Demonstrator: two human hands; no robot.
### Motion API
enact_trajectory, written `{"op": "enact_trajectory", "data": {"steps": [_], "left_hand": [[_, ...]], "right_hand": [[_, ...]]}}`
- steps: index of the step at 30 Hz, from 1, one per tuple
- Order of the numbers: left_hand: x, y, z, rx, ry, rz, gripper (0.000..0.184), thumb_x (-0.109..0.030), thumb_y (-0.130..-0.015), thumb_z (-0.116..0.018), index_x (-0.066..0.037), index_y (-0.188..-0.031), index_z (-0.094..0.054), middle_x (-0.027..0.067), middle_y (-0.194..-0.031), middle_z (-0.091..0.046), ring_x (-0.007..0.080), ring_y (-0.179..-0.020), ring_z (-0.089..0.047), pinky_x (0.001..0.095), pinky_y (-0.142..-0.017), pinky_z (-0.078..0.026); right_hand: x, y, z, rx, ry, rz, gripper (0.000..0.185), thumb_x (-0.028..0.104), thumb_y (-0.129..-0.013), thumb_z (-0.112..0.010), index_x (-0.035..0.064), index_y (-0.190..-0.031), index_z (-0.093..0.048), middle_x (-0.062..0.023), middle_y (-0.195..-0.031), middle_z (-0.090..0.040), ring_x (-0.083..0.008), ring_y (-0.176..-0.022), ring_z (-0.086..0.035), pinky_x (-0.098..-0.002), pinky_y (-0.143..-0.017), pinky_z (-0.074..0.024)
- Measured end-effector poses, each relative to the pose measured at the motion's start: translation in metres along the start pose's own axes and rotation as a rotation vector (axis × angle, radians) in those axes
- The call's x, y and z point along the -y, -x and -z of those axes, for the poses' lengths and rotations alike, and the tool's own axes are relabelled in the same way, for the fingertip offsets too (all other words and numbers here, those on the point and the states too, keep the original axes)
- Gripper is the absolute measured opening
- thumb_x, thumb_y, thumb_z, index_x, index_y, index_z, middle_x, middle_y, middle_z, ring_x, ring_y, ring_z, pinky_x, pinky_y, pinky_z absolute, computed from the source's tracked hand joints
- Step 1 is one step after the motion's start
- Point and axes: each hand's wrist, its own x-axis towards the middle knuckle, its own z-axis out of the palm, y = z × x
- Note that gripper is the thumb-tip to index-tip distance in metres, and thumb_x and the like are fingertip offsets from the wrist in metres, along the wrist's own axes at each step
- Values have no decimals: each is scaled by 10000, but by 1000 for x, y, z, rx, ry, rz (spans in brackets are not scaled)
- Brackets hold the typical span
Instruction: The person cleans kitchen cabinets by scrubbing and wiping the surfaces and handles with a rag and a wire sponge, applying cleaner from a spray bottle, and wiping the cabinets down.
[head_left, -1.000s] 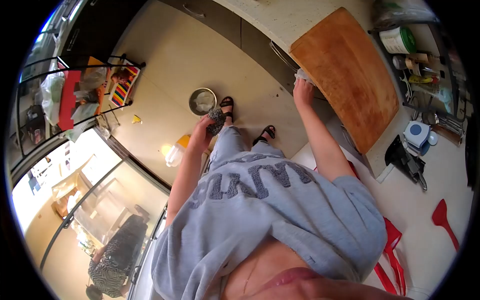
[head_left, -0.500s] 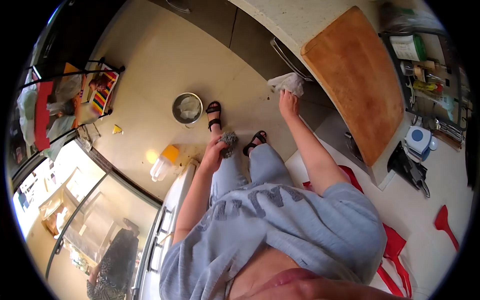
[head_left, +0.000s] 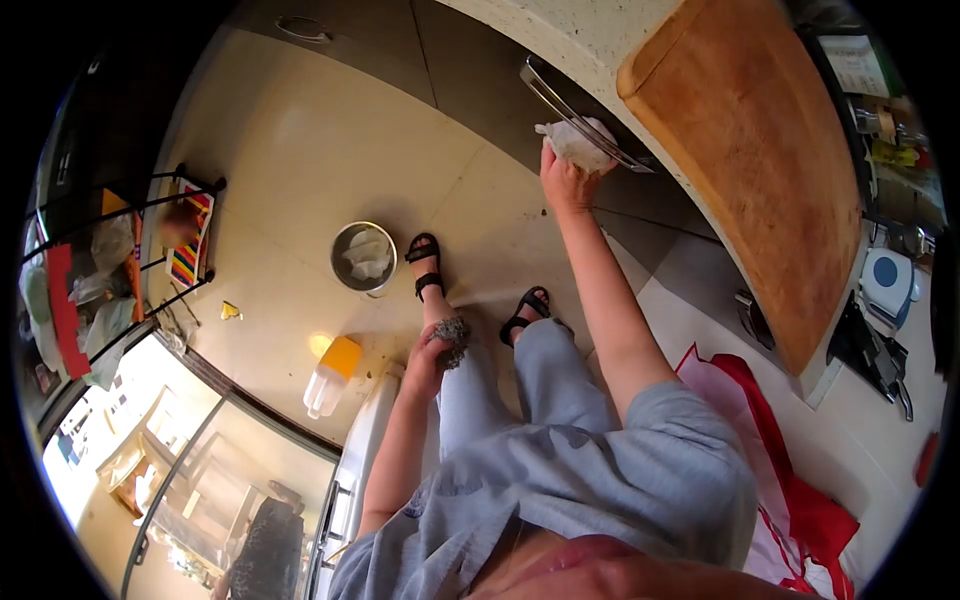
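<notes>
My left hand [head_left: 430,362] is closed on a grey scouring ball [head_left: 449,342] in front of my left leg. My right hand [head_left: 572,184] grips a white cloth [head_left: 582,142], which lies against the metal handle [head_left: 565,112] of a dark drawer front [head_left: 480,70]. Part of the cloth shows behind the handle bar. On the floor by my sandal stands a steel bowl [head_left: 338,256] with white, wet-looking pieces [head_left: 368,254] in it.
A wooden board [head_left: 745,150] lies on the counter at the right. A yellow and clear container [head_left: 333,377] is on the floor. A wire rack [head_left: 150,204] stands left. Behind the glass at lower left, a person [head_left: 265,550] is partly visible. A red bag [head_left: 790,480] sits lower right.
My right hand has moved from beside the counter edge onto the drawer handle with the cloth. My left hand, still holding the scouring ball, has come down closer to my leg. The view has shifted.
</notes>
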Motion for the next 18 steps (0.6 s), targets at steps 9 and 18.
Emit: {"op": "enact_trajectory", "data": {"steps": [9, 18], "left_hand": [[0, -12, -6, 55, -36, -10, 393, -43, -703, -451, 27, -1087, -495, 106, -1000, -564, 194, -936, -530, 280, -843, -403], [-7, 14, -7, 22, 21, -27, 382, -28, -714, -468, 23, -1093, -491, 95, -977, -559, 184, -926, -523, 264, -825, -405]], "right_hand": [[1, -9, 22, 196, 4, -29, 354, 397, -842, -470, 76, -924, -597, -115, -970, -588, -334, -945, -516, -594, -854, -273], [4, -8, 29, -71, 193, 70, 274, 288, -859, -431, 81, -950, -586, -87, -964, -596, -266, -927, -535, -559, -858, -311]]}}
